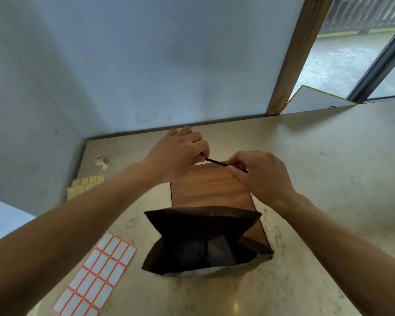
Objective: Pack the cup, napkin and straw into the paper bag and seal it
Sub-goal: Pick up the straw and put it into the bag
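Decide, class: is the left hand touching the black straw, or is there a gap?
Touching. The head view shows the left hand pinching one end of the black straw, with no gap; the right hand pinches the other end.

One paper bag [203, 226] stands open on one wooden board [211, 190]. Beyond the bag, two hands, left [178, 153] and right [260, 174], share one black straw [217, 162]. Left of the bag: two label sheets, one white [96, 274] and one yellow [84, 185], and one tape roll [99, 158].
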Action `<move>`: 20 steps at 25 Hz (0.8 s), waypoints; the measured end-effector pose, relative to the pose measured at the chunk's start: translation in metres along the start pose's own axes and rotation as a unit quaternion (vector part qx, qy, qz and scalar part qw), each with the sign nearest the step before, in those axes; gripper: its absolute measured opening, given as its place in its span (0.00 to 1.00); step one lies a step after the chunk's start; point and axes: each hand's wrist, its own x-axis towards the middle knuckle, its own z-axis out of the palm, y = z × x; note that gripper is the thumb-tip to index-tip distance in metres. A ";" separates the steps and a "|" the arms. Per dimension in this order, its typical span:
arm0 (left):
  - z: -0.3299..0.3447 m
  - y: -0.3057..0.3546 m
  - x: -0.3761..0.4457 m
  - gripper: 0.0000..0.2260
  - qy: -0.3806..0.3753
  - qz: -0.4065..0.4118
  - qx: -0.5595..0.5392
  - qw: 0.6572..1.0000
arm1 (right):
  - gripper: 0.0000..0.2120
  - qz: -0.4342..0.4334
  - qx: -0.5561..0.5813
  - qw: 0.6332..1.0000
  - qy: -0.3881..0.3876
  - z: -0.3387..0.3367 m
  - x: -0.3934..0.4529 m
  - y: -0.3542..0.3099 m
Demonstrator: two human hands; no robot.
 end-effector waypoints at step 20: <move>-0.032 0.087 -0.121 0.15 -0.165 0.024 -0.001 0.986 | 0.02 0.171 0.314 0.894 -0.270 -0.022 -0.065 -0.098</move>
